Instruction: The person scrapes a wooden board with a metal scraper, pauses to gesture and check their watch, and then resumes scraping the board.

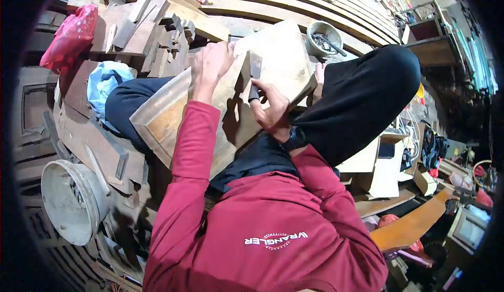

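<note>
Wooden panel [283, 56] is lying across my legs. Right hand [272, 108]: grip is closing on 1 flat piece [255, 64] over the panel's face. Left hand [211, 65] is resting at its edge, grip unclear; small bucket [323, 26] is standing nearby.

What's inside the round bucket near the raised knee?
The bucket holds small dark pieces and something with a black handle. Whatever lies beneath them is covered.
</note>
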A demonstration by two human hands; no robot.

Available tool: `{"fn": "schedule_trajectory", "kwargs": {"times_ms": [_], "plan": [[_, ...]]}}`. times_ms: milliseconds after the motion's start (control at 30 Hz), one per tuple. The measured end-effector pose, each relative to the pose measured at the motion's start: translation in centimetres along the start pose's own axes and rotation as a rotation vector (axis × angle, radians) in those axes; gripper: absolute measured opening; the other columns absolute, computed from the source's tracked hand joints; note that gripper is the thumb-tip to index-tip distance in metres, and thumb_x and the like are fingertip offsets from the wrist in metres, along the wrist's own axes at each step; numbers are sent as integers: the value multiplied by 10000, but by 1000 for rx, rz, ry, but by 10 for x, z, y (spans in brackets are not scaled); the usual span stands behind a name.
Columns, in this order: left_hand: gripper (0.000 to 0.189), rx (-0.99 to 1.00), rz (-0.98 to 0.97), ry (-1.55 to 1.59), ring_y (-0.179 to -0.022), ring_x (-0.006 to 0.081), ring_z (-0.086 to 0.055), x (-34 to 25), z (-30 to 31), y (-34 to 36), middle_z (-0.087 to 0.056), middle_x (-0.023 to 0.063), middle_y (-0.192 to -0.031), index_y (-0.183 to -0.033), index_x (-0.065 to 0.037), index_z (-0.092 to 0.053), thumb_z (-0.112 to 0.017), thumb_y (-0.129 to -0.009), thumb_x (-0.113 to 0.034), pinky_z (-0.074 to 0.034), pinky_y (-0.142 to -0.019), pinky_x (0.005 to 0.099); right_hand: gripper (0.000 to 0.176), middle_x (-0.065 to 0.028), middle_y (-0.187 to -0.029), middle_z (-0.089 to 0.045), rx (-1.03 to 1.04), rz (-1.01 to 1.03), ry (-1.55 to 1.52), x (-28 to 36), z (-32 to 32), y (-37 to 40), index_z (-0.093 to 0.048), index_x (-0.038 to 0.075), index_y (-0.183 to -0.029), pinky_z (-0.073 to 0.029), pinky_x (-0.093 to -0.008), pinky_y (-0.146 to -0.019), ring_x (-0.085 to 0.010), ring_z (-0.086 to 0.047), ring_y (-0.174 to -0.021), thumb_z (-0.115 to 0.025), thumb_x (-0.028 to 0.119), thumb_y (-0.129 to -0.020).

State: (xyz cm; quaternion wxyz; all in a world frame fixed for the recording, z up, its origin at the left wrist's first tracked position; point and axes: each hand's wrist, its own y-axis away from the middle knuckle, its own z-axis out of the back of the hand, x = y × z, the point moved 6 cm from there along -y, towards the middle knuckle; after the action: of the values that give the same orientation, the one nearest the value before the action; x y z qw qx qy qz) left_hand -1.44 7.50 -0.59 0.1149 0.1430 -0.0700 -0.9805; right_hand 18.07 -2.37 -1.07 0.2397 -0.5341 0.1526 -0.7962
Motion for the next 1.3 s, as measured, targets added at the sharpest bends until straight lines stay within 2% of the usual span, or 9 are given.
{"fn": "schedule_trajectory", "kwargs": {"times_ms": [167, 267, 400, 433, 533, 967, 1067, 1200, 1300], "plan": [[511, -14, -27, 8, -1027, 427, -699, 1, -1, 2, -733, 236, -1065, -1088, -62, -734, -411, -1082, -458, -544, -887, 552, 448, -164, -962, -733, 36, -85, 86, -17, -9, 2, -685, 35, -1234, -570, -352, -641, -264, -724, -766, -679, 25, -786], [515, -29, -32, 5, -1028, 428, -697, 0, 0, 2, -731, 238, -1065, -1074, -60, -735, -407, -1084, -457, -543, -890, 553, 434, -166, -945, -725, -39, -40, 13, -1, 1, -1, -686, 31, -1224, -572, -362, -643, -275, -717, -741, -689, 28, -791], [520, -23, -25, 4, -1020, 430, -700, 1, -3, 0, -734, 235, -1061, -1073, -59, -735, -416, -1079, -470, -547, -884, 550, 409, -175, -969, -728, -11, 28, 78, -8, -7, -1, -690, 34, -1211, -571, -345, -636, -264, -711, -722, -678, 40, -802], [520, -24, -20, 10, -1018, 431, -700, 1, -3, -1, -734, 235, -1060, -1074, -61, -735, -418, -1078, -473, -547, -883, 550, 401, -179, -984, -725, 14, -30, 42, -8, -6, 0, -688, 27, -1209, -576, -350, -647, -272, -713, -746, -669, 40, -808], [513, -39, -29, 28, -1016, 433, -701, 2, -1, 0, -732, 240, -1063, -1085, -73, -738, -424, -1074, -479, -549, -885, 544, 409, -178, -987, -721, -25, 31, -16, 4, 4, 2, -683, 22, -1214, -583, -368, -670, -286, -716, -773, -676, 32, -806], [511, -1, -14, 2, -1047, 419, -699, 1, -4, -2, -733, 234, -1079, -1108, -77, -742, -402, -1084, -458, -541, -902, 547, 476, -165, -964, -679, 20, -8, 44, -8, -6, 1, -683, 20, -1240, -571, -362, -656, -299, -680, -784, -654, 25, -765], [511, -4, -1, 9, -1043, 423, -699, 3, -2, 0, -735, 231, -1076, -1112, -78, -740, -405, -1082, -464, -542, -900, 549, 488, -170, -977, -684, 10, 12, -16, 1, 4, 0, -678, 22, -1259, -574, -363, -664, -302, -690, -813, -669, 19, -771], [512, -11, -8, 10, -1030, 430, -702, -2, 1, 2, -738, 228, -1068, -1109, -83, -741, -413, -1077, -476, -545, -891, 551, 480, -171, -1014, -695, 53, -39, 66, -11, -10, -1, -681, 23, -1243, -574, -355, -664, -298, -691, -807, -639, 7, -766], [510, -14, -6, -1, -1030, 429, -702, 0, -1, 2, -737, 231, -1061, -1107, -86, -741, -414, -1076, -477, -546, -890, 546, 482, -174, -999, -692, -17, 18, 21, -2, 1, 0, -683, 25, -1245, -569, -370, -670, -306, -684, -785, -667, 7, -764]]}}
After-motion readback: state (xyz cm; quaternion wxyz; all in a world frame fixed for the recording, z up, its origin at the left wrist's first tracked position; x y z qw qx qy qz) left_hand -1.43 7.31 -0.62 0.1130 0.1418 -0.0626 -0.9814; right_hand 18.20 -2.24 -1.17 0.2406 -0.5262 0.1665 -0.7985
